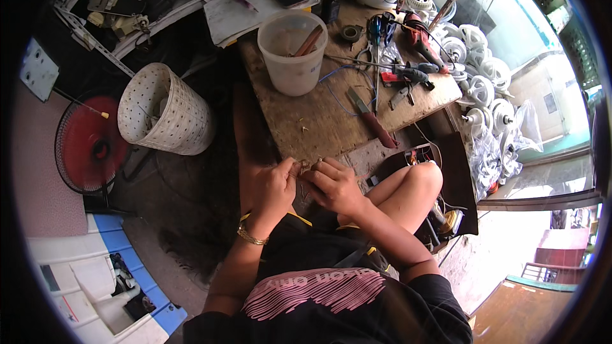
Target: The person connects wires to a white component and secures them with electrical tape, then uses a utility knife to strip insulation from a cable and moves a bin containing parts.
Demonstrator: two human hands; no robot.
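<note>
Your left hand [273, 186] and right hand [335, 186] meet at the near edge of the low wooden bench [306, 121], both pinching a small metal part [305, 167] between thumb and fingertips. Keep that piece braced against the bench edge and work it with short, even pressure so it cannot slip. Farther off lie the red-handled knife [371, 116] and the plastic bucket [293, 51].

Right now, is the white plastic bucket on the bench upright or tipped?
Upright. The white plastic bucket stands on the wooden bench with its open mouth facing up, and brown sticks lean inside against its rim.
</note>
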